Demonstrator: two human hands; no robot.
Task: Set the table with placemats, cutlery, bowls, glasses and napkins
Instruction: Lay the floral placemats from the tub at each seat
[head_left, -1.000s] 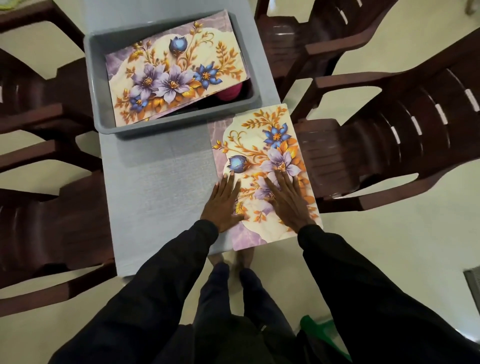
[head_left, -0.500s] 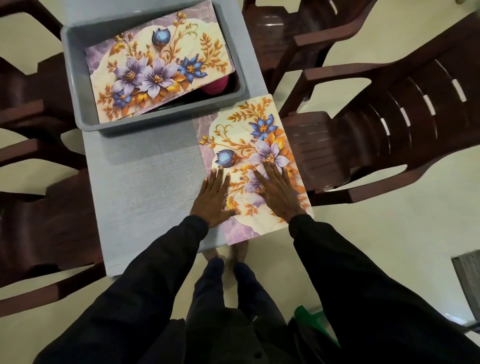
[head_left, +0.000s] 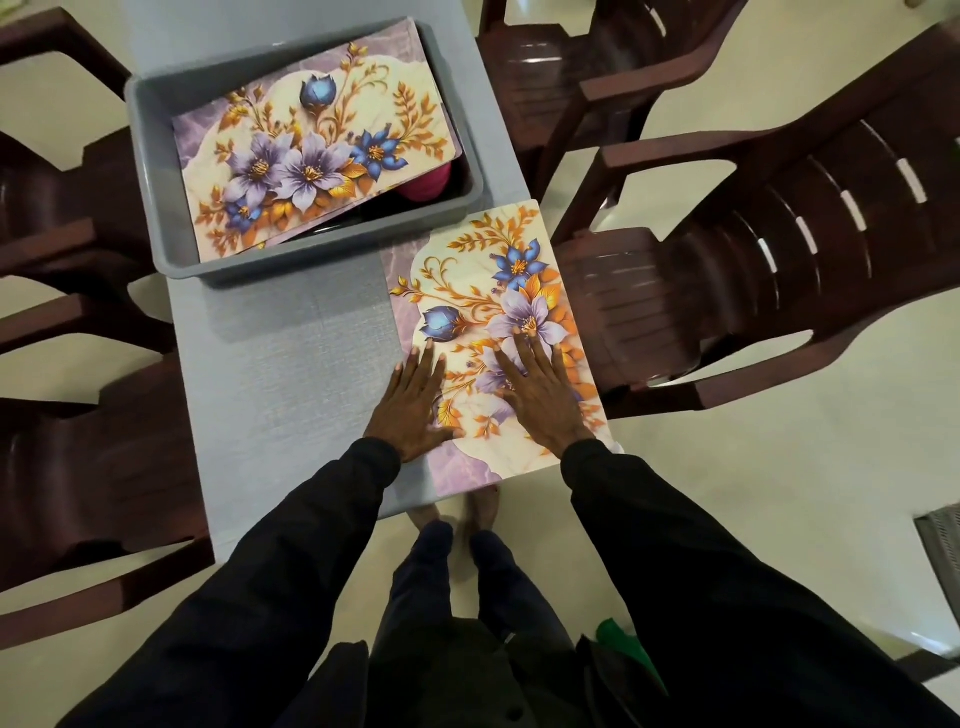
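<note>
Both hands lie flat with fingers straight and spread, holding nothing. The right hand (head_left: 540, 397) presses the floral placemat (head_left: 483, 270) under it; the left hand (head_left: 413, 402) rests across that placemat's left edge, partly on the grey bench (head_left: 291, 358). Beyond the left hand's fingertips stands a grey tub (head_left: 311, 262), a second placemat (head_left: 311, 156) lying tilted inside. A brown chair (head_left: 779, 270) stands just right of the right hand.
</note>
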